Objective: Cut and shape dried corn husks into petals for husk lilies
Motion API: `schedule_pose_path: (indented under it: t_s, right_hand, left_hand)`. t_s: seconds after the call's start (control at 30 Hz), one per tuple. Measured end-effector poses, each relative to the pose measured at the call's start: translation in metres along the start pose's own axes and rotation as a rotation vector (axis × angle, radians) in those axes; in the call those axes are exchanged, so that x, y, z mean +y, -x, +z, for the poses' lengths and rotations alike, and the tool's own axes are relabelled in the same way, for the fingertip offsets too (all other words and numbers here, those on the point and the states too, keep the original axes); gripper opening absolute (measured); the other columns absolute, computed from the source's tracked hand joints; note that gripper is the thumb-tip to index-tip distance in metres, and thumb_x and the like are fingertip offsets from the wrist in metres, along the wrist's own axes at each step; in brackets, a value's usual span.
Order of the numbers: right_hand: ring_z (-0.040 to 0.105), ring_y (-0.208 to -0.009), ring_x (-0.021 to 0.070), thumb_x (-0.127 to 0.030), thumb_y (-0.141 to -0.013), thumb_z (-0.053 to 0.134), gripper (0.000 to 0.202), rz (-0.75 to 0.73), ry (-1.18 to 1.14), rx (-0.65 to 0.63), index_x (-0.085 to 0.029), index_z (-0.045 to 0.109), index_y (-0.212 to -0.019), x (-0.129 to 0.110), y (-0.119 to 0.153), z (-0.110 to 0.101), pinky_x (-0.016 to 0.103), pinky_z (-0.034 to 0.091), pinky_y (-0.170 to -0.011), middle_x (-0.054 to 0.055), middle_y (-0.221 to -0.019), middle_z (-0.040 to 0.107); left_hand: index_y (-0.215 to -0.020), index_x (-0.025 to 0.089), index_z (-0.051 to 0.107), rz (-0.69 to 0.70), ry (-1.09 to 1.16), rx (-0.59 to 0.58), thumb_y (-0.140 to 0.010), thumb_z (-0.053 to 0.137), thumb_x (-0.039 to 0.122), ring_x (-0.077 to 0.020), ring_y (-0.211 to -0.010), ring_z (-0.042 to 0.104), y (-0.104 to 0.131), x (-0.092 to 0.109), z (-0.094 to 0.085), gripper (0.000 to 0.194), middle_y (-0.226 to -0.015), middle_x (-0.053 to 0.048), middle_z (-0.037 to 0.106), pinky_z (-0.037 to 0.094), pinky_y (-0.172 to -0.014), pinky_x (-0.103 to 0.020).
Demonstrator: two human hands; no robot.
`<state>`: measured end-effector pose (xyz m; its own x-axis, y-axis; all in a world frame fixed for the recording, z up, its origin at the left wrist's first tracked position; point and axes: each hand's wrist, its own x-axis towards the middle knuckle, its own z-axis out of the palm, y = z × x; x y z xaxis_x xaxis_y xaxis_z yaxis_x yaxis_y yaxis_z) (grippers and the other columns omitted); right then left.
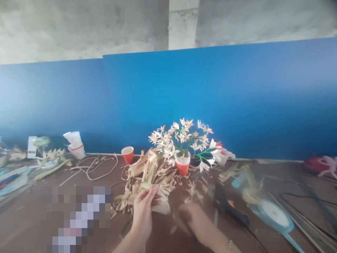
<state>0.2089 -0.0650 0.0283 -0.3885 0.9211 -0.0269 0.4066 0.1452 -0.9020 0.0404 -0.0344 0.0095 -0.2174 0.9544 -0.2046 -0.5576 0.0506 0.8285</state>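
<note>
My left hand [144, 207] is closed, pinching a pale piece of corn husk [162, 206] between thumb and fingers. To its right, my right hand [196, 221] is smeared by motion. Something dark shows at its fingers, too blurred to name. Just beyond my left hand lies a heap of dried corn husks [138, 170]. Behind the heap, white husk flowers [181, 135] on green stems stand in a red and white paper cup [183, 167]. Several loose petal pieces [193, 191] lie beyond my right hand.
A black glue gun [230, 207] with a cord lies right of my right hand. Farther right is a roll of light blue ribbon [276, 214]. A red cup [127, 155] and a white cable [101, 168] are at the back left. A blue partition [163, 98] borders the table.
</note>
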Motion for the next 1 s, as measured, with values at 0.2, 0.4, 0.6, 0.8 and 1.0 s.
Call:
schedule_pose_path:
  t_s: [0.2,0.4,0.6,0.8,1.0]
  right_hand:
    - [0.035,-0.047,0.0104,-0.060,-0.070,0.045,0.044,-0.041,-0.061,0.035,-0.021,0.039,-0.051,-0.004,-0.001,-0.004,0.025,0.029,-0.048,-0.004,-0.047,0.037]
    - [0.035,-0.043,0.0087,-0.054,-0.070,0.050,0.042,-0.011,-0.128,0.039,-0.020,0.039,-0.047,-0.008,0.002,-0.011,0.022,0.027,-0.045,-0.005,-0.043,0.039]
    - [0.043,-0.048,0.0105,-0.030,-0.069,0.051,0.022,0.001,0.012,0.120,-0.018,0.048,-0.051,0.000,0.003,-0.018,0.022,0.032,-0.049,-0.003,-0.046,0.047]
    - [0.047,-0.050,0.0105,-0.017,-0.066,0.057,0.008,0.012,0.064,0.134,-0.016,0.059,-0.058,0.017,0.000,-0.020,0.020,0.035,-0.050,-0.004,-0.049,0.054]
    - [0.048,-0.042,0.0097,-0.026,-0.067,0.059,0.009,0.107,-0.133,0.035,-0.017,0.061,-0.066,0.026,0.002,-0.024,0.020,0.038,-0.044,-0.006,-0.045,0.054]
  left_hand:
    - [-0.066,0.013,0.070,0.049,-0.089,-0.020,-0.055,0.081,0.032,-0.0114,-0.055,0.060,-0.003,-0.006,0.003,0.025,-0.061,0.000,0.066,0.047,-0.052,-0.019]
    - [-0.066,0.011,0.070,0.047,-0.111,-0.032,-0.053,0.082,0.033,-0.0123,-0.052,0.059,-0.006,-0.010,0.015,0.029,-0.057,-0.003,0.066,0.048,-0.051,-0.022]
    - [-0.060,0.011,0.067,0.044,-0.029,-0.016,-0.049,0.084,0.032,-0.0101,-0.050,0.059,-0.006,-0.015,0.025,0.029,-0.054,0.000,0.064,0.049,-0.052,-0.020]
    - [-0.058,0.013,0.065,0.009,-0.020,-0.002,-0.048,0.084,0.034,-0.0084,-0.050,0.058,-0.008,-0.023,0.018,0.030,-0.053,0.003,0.063,0.048,-0.050,-0.017]
    - [-0.066,0.013,0.067,0.015,-0.058,-0.037,-0.052,0.082,0.034,-0.0107,-0.053,0.061,-0.010,-0.017,0.014,0.029,-0.060,0.000,0.067,0.048,-0.050,-0.019]
